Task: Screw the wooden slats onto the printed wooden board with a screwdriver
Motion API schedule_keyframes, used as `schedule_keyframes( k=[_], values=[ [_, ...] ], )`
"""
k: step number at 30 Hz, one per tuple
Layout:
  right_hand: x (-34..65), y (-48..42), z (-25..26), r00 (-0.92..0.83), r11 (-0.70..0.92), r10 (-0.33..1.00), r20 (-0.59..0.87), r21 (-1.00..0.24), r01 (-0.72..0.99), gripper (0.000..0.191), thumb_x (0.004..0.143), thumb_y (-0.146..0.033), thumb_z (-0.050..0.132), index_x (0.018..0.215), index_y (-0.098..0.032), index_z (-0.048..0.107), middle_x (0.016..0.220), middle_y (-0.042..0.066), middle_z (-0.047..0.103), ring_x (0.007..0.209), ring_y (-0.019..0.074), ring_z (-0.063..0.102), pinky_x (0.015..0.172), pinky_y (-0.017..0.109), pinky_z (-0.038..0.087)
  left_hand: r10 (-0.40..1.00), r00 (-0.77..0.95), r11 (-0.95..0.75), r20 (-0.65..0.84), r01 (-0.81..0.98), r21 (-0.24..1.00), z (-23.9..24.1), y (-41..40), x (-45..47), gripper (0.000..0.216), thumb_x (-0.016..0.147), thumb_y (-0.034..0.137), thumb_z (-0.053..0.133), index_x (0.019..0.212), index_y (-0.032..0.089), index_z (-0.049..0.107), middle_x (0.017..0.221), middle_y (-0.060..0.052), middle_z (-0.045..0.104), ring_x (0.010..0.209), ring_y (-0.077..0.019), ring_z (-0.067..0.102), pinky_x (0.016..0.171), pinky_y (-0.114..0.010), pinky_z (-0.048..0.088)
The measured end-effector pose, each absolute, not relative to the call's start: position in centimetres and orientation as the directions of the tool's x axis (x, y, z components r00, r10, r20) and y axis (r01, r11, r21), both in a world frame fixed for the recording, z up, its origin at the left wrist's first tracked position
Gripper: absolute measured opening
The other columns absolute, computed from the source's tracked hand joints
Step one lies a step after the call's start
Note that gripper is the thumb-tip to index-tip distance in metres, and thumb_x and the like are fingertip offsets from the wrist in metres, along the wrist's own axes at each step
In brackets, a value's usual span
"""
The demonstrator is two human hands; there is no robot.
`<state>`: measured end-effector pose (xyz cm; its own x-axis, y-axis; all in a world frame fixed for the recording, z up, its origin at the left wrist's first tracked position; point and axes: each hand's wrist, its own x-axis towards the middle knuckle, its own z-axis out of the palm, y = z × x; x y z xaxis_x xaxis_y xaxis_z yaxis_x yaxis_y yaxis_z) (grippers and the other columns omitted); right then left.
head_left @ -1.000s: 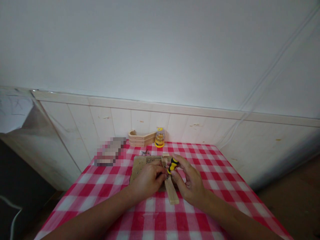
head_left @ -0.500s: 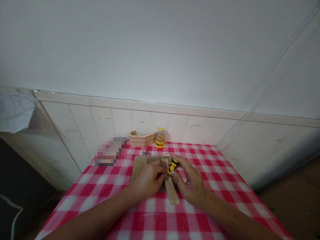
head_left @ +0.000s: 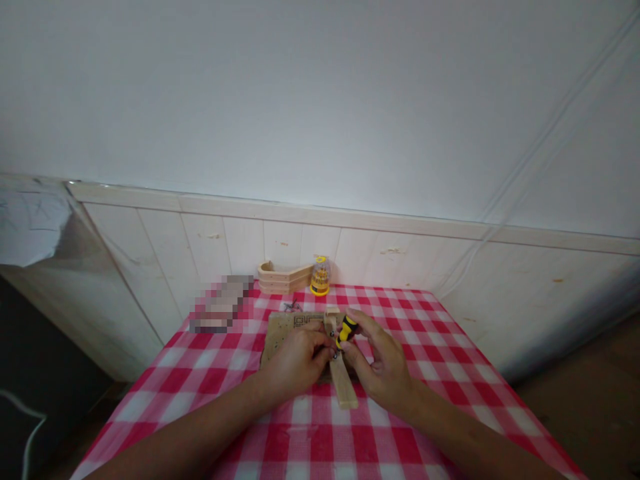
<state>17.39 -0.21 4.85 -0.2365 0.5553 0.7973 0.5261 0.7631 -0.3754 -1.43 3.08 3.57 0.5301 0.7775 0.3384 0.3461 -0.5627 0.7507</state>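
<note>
My right hand [head_left: 383,363] is closed round the yellow and black handle of a screwdriver [head_left: 347,329], which leans over a narrow wooden piece [head_left: 344,385]. The screwdriver's tip meets a small dark metal part [head_left: 336,355] on the wood, though the exact contact is too small to make out. On the left side of the wood, my left hand [head_left: 300,357] has its fingers pinched at that same spot; whatever they grip is hidden. Beneath lies a brown board [head_left: 280,331] with a dark printed pattern, partly covered by my left hand.
Several small dark screws or nails [head_left: 293,307] lie behind the board. Toward the wall stand a curved pale wooden piece [head_left: 283,279] and a yellow-based clear case of bits [head_left: 321,277]. A pixelated flat object [head_left: 223,305] rests at left on the red checked tablecloth [head_left: 310,447].
Both hands, the screwdriver and the wooden piece keep almost the same positions. No clear movement shows.
</note>
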Motion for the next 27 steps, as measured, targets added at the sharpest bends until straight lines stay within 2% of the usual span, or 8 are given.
schedule_keyframes(
  k=[4,8,11,13,17,20,24,27],
  values=[
    [17.4,-0.1,4.9,-0.234,0.757,0.569,0.788,-0.392,0.522,0.057,0.092,-0.013,0.061,0.145,-0.031,0.048,0.126,0.009,0.072,0.107,0.0235,0.073,0.092,0.037,0.062,0.787,0.527,-0.546,0.321,0.353,0.76,3.9,3.0,-1.4,0.023,0.087,0.011,0.056,0.07,0.019,0.068,0.087,-0.003,0.067,0.082,-0.0155,0.064,0.072,-0.025,0.047],
    [17.5,0.2,4.4,-0.19,0.718,0.634,0.75,-0.48,0.504,0.057,0.093,-0.016,0.061,0.146,-0.032,0.046,0.125,0.009,0.071,0.106,0.0244,0.073,0.091,0.039,0.062,0.835,0.47,-0.494,0.286,0.413,0.765,4.5,2.9,-1.2,0.019,0.085,0.01,0.057,0.072,0.018,0.069,0.083,-0.003,0.068,0.08,-0.0162,0.064,0.072,-0.026,0.048],
    [17.5,0.5,4.1,-0.144,0.689,0.691,0.708,-0.586,0.426,0.056,0.095,-0.018,0.059,0.147,-0.033,0.044,0.125,0.009,0.071,0.104,0.0235,0.073,0.09,0.039,0.062,0.897,0.373,-0.403,0.239,0.464,0.789,4.9,2.8,-1.2,0.011,0.085,0.016,0.06,0.089,0.018,0.071,0.09,-0.004,0.068,0.07,-0.0155,0.062,0.065,-0.027,0.049],
    [17.4,0.6,4.0,-0.1,0.675,0.715,0.692,-0.647,0.354,0.054,0.096,-0.019,0.059,0.146,-0.033,0.044,0.124,0.009,0.07,0.105,0.0222,0.073,0.092,0.038,0.061,0.907,0.358,-0.382,0.222,0.473,0.794,5.0,2.8,-1.2,0.018,0.085,0.019,0.062,0.1,0.018,0.072,0.1,-0.006,0.069,0.069,-0.0156,0.063,0.063,-0.028,0.05],
    [17.3,0.9,4.0,0.003,0.645,0.744,0.669,-0.718,0.26,0.051,0.096,-0.022,0.062,0.143,-0.033,0.046,0.124,0.009,0.07,0.107,0.0209,0.072,0.096,0.039,0.059,0.877,0.404,-0.445,0.261,0.473,0.761,4.9,3.1,-1.3,0.026,0.086,0.016,0.06,0.109,0.018,0.073,0.109,-0.008,0.069,0.093,-0.0207,0.068,0.082,-0.032,0.054],
    [17.3,1.3,3.9,0.033,0.624,0.76,0.65,-0.742,0.243,0.049,0.096,-0.024,0.063,0.141,-0.032,0.049,0.122,0.008,0.071,0.108,0.0206,0.072,0.097,0.039,0.059,0.874,0.415,-0.447,0.254,0.48,0.755,4.8,3.3,-1.3,0.027,0.086,0.015,0.061,0.108,0.019,0.075,0.112,-0.009,0.069,0.103,-0.0215,0.067,0.093,-0.034,0.053],
    [17.3,1.6,3.8,0.048,0.624,0.757,0.651,-0.743,0.244,0.048,0.096,-0.026,0.064,0.142,-0.029,0.049,0.119,0.009,0.072,0.106,0.0205,0.073,0.094,0.039,0.061,0.871,0.423,-0.443,0.25,0.456,0.772,4.7,3.3,-1.2,0.028,0.085,0.015,0.063,0.109,0.019,0.076,0.121,-0.009,0.067,0.112,-0.0216,0.065,0.102,-0.034,0.05],
    [17.3,1.6,4.0,0.057,0.633,0.745,0.665,-0.73,0.257,0.048,0.096,-0.027,0.063,0.142,-0.028,0.05,0.117,0.009,0.072,0.103,0.0202,0.073,0.092,0.039,0.062,0.87,0.433,-0.431,0.237,0.431,0.793,4.7,3.2,-1.2,0.029,0.084,0.015,0.063,0.109,0.019,0.076,0.126,-0.009,0.066,0.114,-0.0221,0.064,0.103,-0.035,0.049]
  ],
)
